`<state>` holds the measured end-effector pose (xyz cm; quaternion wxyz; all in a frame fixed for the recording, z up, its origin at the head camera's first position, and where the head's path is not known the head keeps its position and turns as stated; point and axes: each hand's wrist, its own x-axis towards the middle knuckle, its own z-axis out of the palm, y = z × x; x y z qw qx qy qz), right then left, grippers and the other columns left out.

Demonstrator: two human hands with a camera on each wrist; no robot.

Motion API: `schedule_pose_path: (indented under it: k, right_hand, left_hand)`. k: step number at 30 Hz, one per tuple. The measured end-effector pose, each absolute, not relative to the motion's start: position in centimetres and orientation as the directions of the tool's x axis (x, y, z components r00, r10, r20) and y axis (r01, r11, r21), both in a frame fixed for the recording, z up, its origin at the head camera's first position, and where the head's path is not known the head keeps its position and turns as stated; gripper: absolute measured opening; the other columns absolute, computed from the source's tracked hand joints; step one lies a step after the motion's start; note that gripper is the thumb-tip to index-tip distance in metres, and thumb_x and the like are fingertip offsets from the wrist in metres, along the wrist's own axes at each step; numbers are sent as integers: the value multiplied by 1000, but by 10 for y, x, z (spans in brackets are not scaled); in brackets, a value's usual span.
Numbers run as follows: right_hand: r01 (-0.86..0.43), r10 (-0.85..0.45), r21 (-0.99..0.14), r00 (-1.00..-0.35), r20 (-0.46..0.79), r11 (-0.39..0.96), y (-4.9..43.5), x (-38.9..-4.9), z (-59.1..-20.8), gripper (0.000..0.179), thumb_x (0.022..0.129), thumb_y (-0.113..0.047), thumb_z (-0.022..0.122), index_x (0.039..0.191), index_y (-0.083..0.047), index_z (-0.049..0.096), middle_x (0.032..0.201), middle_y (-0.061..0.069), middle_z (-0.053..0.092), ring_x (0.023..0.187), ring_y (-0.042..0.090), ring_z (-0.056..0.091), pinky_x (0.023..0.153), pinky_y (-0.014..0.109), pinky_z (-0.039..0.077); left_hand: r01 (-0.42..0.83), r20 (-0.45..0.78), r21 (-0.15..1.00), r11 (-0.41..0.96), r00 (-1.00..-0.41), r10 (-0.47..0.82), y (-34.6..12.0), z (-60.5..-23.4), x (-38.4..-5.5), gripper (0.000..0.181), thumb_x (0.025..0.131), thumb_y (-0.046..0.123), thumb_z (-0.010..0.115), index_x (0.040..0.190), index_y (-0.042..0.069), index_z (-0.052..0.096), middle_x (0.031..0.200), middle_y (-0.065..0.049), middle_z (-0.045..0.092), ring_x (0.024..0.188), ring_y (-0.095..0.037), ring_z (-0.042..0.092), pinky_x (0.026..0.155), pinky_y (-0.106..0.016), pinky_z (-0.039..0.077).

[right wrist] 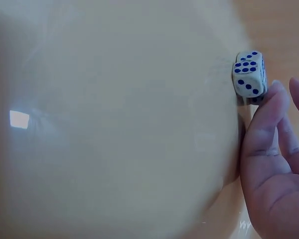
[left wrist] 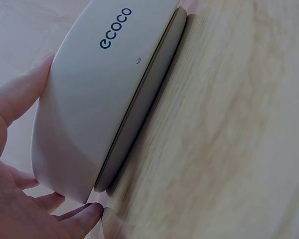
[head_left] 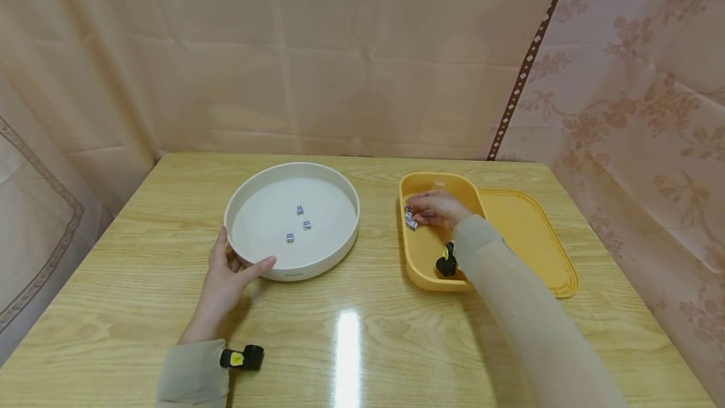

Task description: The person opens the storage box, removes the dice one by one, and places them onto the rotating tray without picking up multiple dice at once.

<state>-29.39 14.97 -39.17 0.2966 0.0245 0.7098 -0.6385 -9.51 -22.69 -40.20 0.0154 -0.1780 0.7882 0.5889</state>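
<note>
A white round tray (head_left: 334, 255) stands on the left of the table, with three dice on its floor, one of them a die (head_left: 290, 238) near the front. My left hand (head_left: 223, 282) holds the tray's front-left side, thumb at the rim and fingers along the outer wall. In the left wrist view the tray's side (left wrist: 89, 94) reads "ecoco". My right hand (head_left: 438, 208) is inside a yellow box (head_left: 419, 269), beside several white dice (head_left: 410, 221) with blue dots at its left wall. In the right wrist view a fingertip is at the dice (right wrist: 249, 79); the thumb stands apart.
A yellow lid (head_left: 529, 238) lies flat just right of the box, partly behind the right sleeve. The wooden table (head_left: 374, 345) reaches back to a beige curtain (head_left: 340, 62). A floral curtain (head_left: 651, 99) hangs on the right.
</note>
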Motion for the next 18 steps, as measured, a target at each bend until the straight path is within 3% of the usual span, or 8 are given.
schedule_pose_path:
  k: [11,18]
  right_hand:
    - [408,-339,-882,-816,-468,234,149,-296,-395,38,101,-7,53,133,14,47,74,-4,63,59,2,60,62,13,55]
    - [420,-291,-875,-829,-478,241,148,-299,-401,18,99,-7,57,113,5,59,68,-5,61,55,2,58,58,12,54]
  left_hand:
    - [-300,-234,921,248,-936,-265,-228,-403,-96,125,84,35,80,156,23,-22,165,-21,-7,151,-42,13,125,-48,21]
    - [-296,-231,923,247,-937,-262,-227,-403,-96,126,83,36,80,156,24,-22,165,-21,-5,151,-41,14,125,-48,21]
